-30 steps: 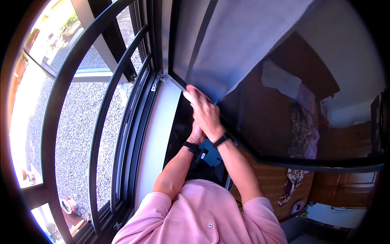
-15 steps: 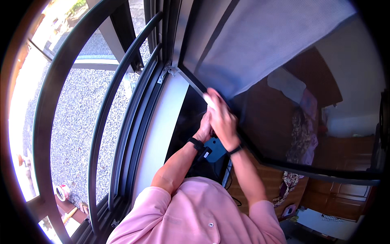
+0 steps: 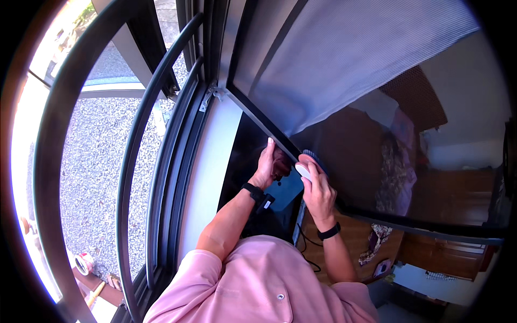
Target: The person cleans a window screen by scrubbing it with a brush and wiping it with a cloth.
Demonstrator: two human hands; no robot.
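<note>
A dark-framed insect screen (image 3: 355, 64) stands swung inward on the right of the window, its lower frame bar (image 3: 264, 123) slanting in front of me. My right hand (image 3: 320, 199) is closed round a small oval brush (image 3: 304, 171) with a white and pink back; greyish bristles show past its far edge, against the frame bar. On the near side of the bar my left hand (image 3: 263, 168) holds a crumpled dark red cloth (image 3: 281, 164), its thumb pointing up beside the bar. Part of the cloth lies in shadow, and the left fingers are mostly hidden.
Curved dark window bars (image 3: 132, 145) run down the left, with pebbled ground outside. A white sill (image 3: 207, 167) lies between the window track and a dark surface. Below the hands is a blue object (image 3: 285, 191). Patterned fabric (image 3: 374, 245) hangs at the lower right.
My right hand with the brush has slid down along the frame bar toward me, away from the hinge corner. The left hand, earlier close beside it, is now apart, and the cloth shows.
</note>
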